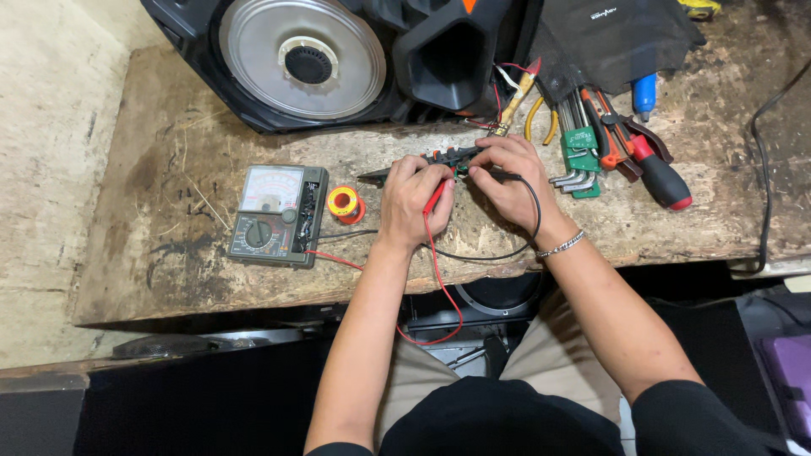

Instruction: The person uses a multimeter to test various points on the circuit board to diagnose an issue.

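Working at the front edge of a rough wooden bench (169,279), the person held both hands close together over a small dark component (452,156) that lay on the wood just ahead of the knuckles. The left hand (412,198) had its fingers curled and pressed together around a red probe (437,196), whose tip pointed toward the component; a red lead (439,283) ran from it down over the bench edge and looped back toward the meter. The right hand (507,173) pinched a black probe (498,175) between thumb and fingertips, touching the component's right end, and a black lead (528,228) curved round the wrist, which wore a silver bracelet (562,245). To the left of the hands, apart from them, stood an analog multimeter (279,215) with a pale dial face and a rotary knob, and just beside it a small spool of solder (345,204) with a yellow and orange rim. Behind the hands lay a large black speaker cabinet (338,59) with a silver cone. To the right sat a set of hex keys in a green holder (579,156), red-handled pliers (650,165), and a dark cloth pouch (617,34) at the far edge.
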